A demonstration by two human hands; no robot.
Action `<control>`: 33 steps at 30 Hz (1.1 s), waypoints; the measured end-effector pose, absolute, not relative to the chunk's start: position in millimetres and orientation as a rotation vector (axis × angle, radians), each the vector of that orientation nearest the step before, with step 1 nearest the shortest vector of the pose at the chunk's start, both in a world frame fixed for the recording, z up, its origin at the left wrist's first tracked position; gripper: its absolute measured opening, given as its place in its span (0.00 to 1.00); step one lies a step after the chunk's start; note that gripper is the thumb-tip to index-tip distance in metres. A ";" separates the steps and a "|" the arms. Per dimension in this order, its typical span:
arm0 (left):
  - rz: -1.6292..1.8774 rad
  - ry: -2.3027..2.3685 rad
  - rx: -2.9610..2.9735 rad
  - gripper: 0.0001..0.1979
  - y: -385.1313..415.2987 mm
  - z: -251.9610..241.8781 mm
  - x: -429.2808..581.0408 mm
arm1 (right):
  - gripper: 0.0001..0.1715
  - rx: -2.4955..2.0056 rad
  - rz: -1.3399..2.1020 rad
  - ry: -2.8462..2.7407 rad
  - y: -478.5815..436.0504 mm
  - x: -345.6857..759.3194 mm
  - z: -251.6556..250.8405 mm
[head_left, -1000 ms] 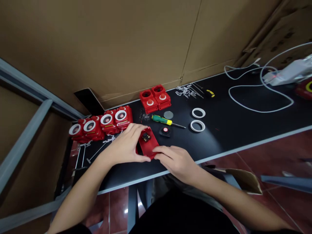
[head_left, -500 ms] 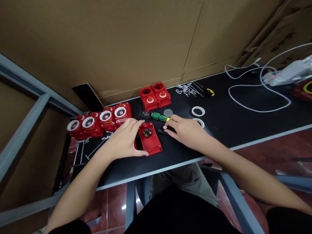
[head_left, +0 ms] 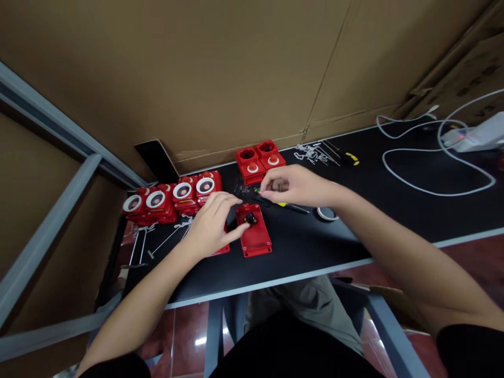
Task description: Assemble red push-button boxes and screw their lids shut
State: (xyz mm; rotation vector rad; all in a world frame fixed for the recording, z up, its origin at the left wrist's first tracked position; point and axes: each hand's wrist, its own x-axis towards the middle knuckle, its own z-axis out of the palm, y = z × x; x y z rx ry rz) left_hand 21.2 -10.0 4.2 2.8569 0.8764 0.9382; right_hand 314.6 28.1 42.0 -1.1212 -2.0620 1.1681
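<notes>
1. Brown cardboard panels (head_left: 236, 79) are backing a black worktop (head_left: 315, 247); a row of four red units (head_left: 185, 203) is standing at the left, and a red pair (head_left: 251, 177) is standing near the panels.
2. An open red housing (head_left: 255, 240) is lying near the worktop's front edge, its hollow facing up, with a black block (head_left: 251, 217) sitting inside. Another red part (head_left: 222, 250) is showing beneath the left hand.
3. Step in hand, as judged: small-part handling is appearing to be under way at the opened housing.
4. Next move, as judged: it is calling for a steady housing and a fine fingertip pinch, with care around the screwdriver (head_left: 298, 208) lying under the right hand.
5. Left hand (head_left: 210, 223): fingers and thumb are standing wide apart, palm down, the thumb reaching over the housing's left wall towards the block. Contact is not being confirmed.
6. Right hand (head_left: 297, 185): it is hovering above the screwdriver, fingers curled, thumb and forefinger tips close together. A dark item (head_left: 259, 198) is showing just beside them; whether they are holding it, this inspector cannot tell.
7. Right forearm is slanting in from the lower right, while a white ring (head_left: 327, 214) is lying partly hidden beside it.
</notes>
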 end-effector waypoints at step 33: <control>1.317 0.578 2.978 0.11 -14.9 -1.3 20.8 | 0.27 -0.912 1.696 -1.474 -18.9 273.8 8.3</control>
